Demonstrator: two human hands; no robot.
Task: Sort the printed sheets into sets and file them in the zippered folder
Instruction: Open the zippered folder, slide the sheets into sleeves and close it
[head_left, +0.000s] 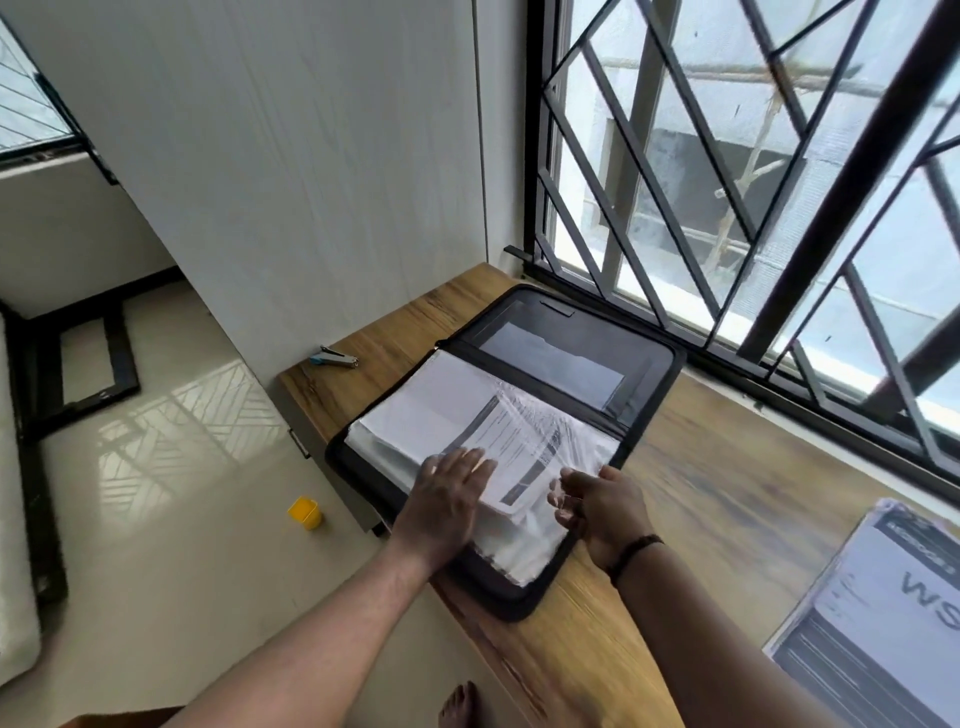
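A black zippered folder lies open on the wooden counter, its clear plastic sleeves fanned out in the lower half. A printed sheet sits partly inside a clear sleeve. My left hand lies flat with straight fingers on the sheet's left side. My right hand pinches the sleeve's near edge at the folder's right side. A stack of printed sheets rests at the counter's right end.
A stapler lies at the counter's far left corner. A barred window runs behind the counter. A yellow cup stands on the tiled floor to the left. My bare foot shows below the counter edge.
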